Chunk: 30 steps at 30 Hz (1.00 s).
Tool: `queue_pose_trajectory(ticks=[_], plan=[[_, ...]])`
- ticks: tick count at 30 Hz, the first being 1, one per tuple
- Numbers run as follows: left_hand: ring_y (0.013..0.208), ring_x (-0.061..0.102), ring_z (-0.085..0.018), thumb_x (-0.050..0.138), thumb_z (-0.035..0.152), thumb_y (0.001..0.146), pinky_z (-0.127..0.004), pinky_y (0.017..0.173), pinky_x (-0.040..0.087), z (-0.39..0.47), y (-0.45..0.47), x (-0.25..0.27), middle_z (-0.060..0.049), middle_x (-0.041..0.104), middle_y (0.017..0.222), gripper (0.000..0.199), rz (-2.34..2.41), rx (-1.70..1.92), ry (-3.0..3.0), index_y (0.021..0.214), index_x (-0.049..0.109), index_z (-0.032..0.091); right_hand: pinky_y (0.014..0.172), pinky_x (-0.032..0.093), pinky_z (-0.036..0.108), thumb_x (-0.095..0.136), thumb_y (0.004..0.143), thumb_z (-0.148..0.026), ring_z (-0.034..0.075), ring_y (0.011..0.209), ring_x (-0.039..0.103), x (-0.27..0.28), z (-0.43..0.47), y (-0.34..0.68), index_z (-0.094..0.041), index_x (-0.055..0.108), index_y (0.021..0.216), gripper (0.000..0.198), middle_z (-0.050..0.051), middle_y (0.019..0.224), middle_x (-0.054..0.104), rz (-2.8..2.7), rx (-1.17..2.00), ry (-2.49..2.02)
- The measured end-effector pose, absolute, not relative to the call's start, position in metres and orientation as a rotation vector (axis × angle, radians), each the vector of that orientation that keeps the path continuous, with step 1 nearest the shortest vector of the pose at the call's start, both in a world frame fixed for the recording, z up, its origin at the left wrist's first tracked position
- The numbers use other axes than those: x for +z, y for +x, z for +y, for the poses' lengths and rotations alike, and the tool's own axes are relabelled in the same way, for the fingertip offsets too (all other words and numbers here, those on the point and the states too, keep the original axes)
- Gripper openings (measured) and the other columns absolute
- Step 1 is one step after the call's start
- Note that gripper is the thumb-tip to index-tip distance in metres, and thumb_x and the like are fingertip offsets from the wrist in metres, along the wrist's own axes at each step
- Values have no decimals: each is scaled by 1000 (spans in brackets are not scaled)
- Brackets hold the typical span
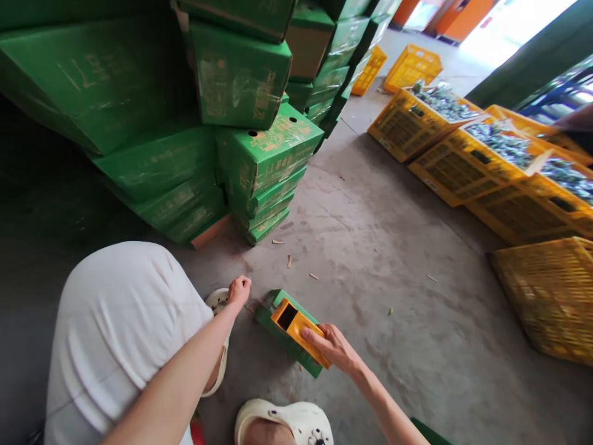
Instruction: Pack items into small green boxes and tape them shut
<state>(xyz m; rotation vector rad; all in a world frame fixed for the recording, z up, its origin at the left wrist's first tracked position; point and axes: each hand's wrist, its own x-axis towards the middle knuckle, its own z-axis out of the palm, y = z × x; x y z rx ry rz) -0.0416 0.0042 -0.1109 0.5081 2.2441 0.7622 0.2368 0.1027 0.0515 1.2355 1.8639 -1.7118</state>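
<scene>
Though chunky, black-windowed yellow gadget [299,328] snug in right hand [336,349], left hand [239,290] fisted, far-right yellow crates [463,165] of greenish stuff [503,145].

Floor [361,247]: grey, with darker stains and a few thin lines. Upper left: stacks of green boxes [273,167], brown board [210,232] at the foot of one. Right side: row of yellow crates [447,170], plus a yellow basket [544,296] nearer. Near edge: single green carton [271,316] apart from the stacks, pale clogs [303,415] beside it. Brown scraps [290,262] scattered mid-floor.
</scene>
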Motion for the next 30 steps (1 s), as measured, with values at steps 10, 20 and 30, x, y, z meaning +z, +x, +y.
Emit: queue_pose_trajectory(ticks=[10, 20, 30], plan=[[94, 73, -17, 61, 24, 94, -26, 85, 52, -6, 14, -145, -3, 80, 95, 17, 2057, 783, 601, 89, 77, 23, 46, 34, 23, 57, 76, -88, 13, 53, 50, 51, 103, 239, -16, 63, 74, 73, 1, 59, 56, 1857, -1691, 1287], [115, 69, -22, 59, 9, 86, -39, 108, 50, -19, 26, -150, -11, 73, 117, 51, 1967, 910, 559, 136, 64, 18, 46, 32, 23, 59, 76, -88, 11, 51, 45, 50, 106, 242, -15, 65, 75, 73, 1, 58, 55, 1820, -1746, 1266], [159, 13, -45, 91, 23, 49, -58, 122, 32, 12, -24, -68, -12, -1, 176, 139, 1161, 547, 1317, 166, 19, 37, 48, 35, 23, 57, 76, -89, 12, 53, 47, 49, 106, 243, -15, 64, 76, 74, 1, 60, 57, 1849, -1760, 1226]])
